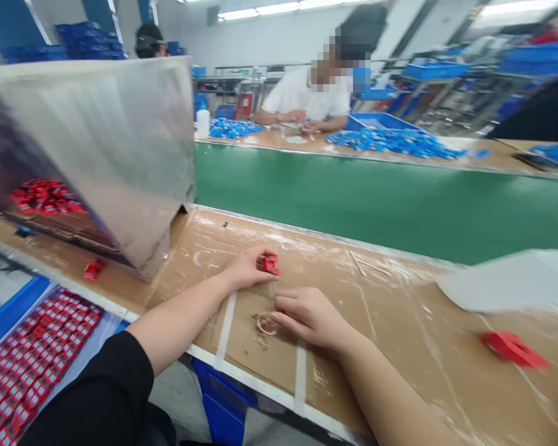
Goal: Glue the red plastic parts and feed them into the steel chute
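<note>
My left hand (246, 267) rests on the taped cardboard worktop (400, 334) and grips a small red plastic part (270, 264) between its fingertips. Just in front of it my right hand (309, 316) lies on the cardboard, fingers curled and touching a small clear ring of tape (263, 324). Whether that hand grips the ring is unclear. The two hands are a few centimetres apart.
A metal hopper (102, 155) with red parts (46, 195) inside stands at the left. A blue tray (9, 316) of several red parts sits below left. A loose red part (93, 269), a red piece (514, 348), a green conveyor belt (376, 198), a clear bag (516, 282); a person works opposite.
</note>
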`<state>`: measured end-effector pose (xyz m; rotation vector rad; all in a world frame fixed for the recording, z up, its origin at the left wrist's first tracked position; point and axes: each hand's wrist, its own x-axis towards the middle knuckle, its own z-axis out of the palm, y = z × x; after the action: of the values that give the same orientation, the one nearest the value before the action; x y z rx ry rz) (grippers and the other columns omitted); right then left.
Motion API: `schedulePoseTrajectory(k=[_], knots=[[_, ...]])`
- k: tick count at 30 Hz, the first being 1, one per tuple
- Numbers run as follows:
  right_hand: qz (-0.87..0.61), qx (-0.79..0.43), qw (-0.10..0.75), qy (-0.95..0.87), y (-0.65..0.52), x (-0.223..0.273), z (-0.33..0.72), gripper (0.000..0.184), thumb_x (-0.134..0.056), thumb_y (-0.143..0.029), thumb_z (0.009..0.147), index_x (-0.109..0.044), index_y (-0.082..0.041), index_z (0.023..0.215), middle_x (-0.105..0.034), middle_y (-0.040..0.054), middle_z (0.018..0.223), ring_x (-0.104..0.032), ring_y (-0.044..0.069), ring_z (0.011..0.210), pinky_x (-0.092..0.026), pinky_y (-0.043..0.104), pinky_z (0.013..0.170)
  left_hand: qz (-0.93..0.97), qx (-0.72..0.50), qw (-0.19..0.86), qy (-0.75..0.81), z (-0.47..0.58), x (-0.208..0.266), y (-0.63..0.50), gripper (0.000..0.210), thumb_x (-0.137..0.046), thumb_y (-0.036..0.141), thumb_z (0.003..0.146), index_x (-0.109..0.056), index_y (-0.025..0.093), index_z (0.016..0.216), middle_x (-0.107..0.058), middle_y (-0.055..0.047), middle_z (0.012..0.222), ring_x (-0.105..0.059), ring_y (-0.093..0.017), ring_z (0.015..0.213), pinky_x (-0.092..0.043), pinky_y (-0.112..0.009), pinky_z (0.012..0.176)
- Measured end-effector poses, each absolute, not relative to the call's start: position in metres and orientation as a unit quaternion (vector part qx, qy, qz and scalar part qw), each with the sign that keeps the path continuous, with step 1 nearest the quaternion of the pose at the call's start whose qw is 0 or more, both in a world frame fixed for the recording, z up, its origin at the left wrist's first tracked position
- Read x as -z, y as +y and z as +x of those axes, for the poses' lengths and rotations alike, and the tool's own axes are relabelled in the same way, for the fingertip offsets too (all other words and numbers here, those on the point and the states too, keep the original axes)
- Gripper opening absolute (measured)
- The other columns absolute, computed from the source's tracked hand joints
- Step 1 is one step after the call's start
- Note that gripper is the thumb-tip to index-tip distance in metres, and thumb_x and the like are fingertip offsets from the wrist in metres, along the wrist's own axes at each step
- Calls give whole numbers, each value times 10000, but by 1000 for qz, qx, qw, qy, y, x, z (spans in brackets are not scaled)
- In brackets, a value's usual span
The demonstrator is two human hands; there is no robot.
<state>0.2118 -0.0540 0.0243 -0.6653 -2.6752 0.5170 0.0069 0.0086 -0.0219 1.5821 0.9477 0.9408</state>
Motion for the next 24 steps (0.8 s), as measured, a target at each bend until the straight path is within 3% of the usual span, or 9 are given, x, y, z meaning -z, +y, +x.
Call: schedulePoseTrajectory(k=[2, 4, 8, 13, 17, 21, 24], knots=[[-246, -115, 212, -939, -52, -27, 220, 387, -388, -419, 1061, -696, -196, 989, -716, 76, 822, -671, 201, 696, -429, 293, 605, 647, -390, 527, 390, 8, 29, 9, 582, -881, 259, 681, -632, 180, 1200, -696, -50, 1046, -667, -148, 888, -535, -290, 850], [-257, -54, 277, -924, -50, -38, 218, 319, -409, -348, 1055, -694, -219, 1117, -752, 67, 877, -708, 206, 703, -468, 290, 598, 642, -386, 537, 387, 10, 36, 12, 599, -887, 309, 682, -633, 191, 1211, -697, -37, 1008, -663, -150, 875, -535, -289, 841], [-176, -23, 280, -943, -66, -78, 151, 136, -548, -221, 1005, -683, -222, 999, -748, 49, 866, -700, 186, 686, -502, 288, 616, 660, -365, 529, 389, 10, 46, 19, 584, -857, 336, 722, -628, 227, 1248, -691, -28, 1026, -655, -162, 894, -532, -289, 837], [-39, -44, 178, -982, -117, -99, -8, 202, -475, -204, 1020, -644, -227, 912, -663, 40, 762, -650, 208, 638, -492, 334, 566, 687, -381, 482, 388, 4, 45, 19, 665, -875, 353, 701, -602, 239, 1298, -693, -47, 1104, -663, -197, 976, -528, -300, 882], [16, -80, 200, -976, -147, -93, -93, 122, -634, -190, 913, -569, -243, 825, -637, 45, 754, -633, 225, 658, -484, 339, 563, 694, -358, 455, 428, 6, 44, 17, 663, -890, 357, 679, -614, 270, 1276, -699, -33, 1139, -677, -220, 1043, -531, -318, 919], [76, -82, 166, -980, -162, -103, -103, 121, -630, -161, 930, -570, -231, 852, -654, 30, 775, -619, 188, 686, -477, 335, 624, 705, -355, 440, 429, -1, 29, 11, 607, -926, 335, 638, -649, 349, 1177, -711, -29, 1149, -685, -241, 1061, -544, -330, 873], [78, -22, 143, -986, -159, -116, -65, 106, -562, -160, 977, -595, -211, 891, -628, 24, 757, -568, 175, 663, -429, 348, 586, 737, -352, 407, 410, -30, -7, -13, 481, -886, 314, 725, -665, 301, 1152, -719, -52, 1102, -692, -228, 1028, -556, -316, 853]])
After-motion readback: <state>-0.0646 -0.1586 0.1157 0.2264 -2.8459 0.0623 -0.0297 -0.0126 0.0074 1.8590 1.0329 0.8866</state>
